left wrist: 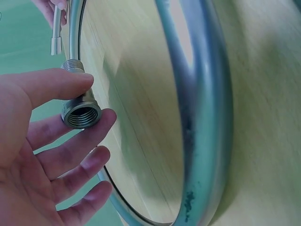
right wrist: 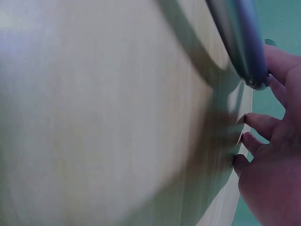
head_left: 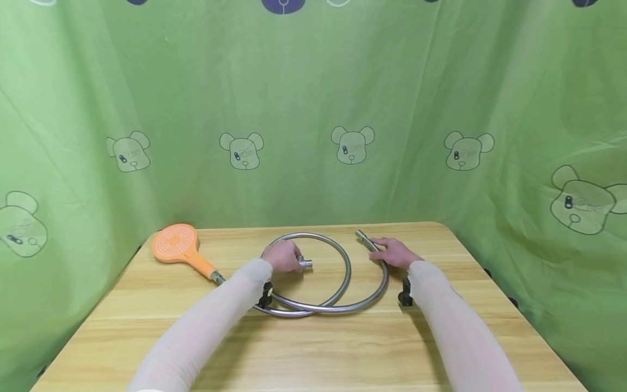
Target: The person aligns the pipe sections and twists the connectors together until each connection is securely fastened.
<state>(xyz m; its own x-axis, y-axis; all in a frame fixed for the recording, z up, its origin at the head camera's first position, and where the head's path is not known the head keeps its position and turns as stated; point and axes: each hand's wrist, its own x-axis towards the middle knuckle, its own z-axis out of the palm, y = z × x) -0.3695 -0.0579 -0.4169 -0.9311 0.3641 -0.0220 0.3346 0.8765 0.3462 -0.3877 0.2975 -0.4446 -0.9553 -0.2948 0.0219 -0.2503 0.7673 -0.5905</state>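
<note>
My left hand (head_left: pixel 284 256) pinches a short threaded metal fitting (left wrist: pixel 81 113) between thumb and fingers. In the left wrist view the fitting's round inner-threaded opening faces the camera, and outer threads show at its far end. My right hand (head_left: pixel 397 253) grips a metal shower hose (head_left: pixel 350 308) just behind its end connector (head_left: pixel 361 235), which points up and away. The rest of the hose lies looped on the table, passing under my left forearm. At the back left, an orange shower head (head_left: pixel 175 243) is joined to the hose's other end.
Under everything is a light wooden table (head_left: pixel 313 354). A green curtain (head_left: pixel 294 185) with bear heads printed on it hangs behind the table and along both sides. Black wrist devices (head_left: pixel 405 294) sit below both wrists.
</note>
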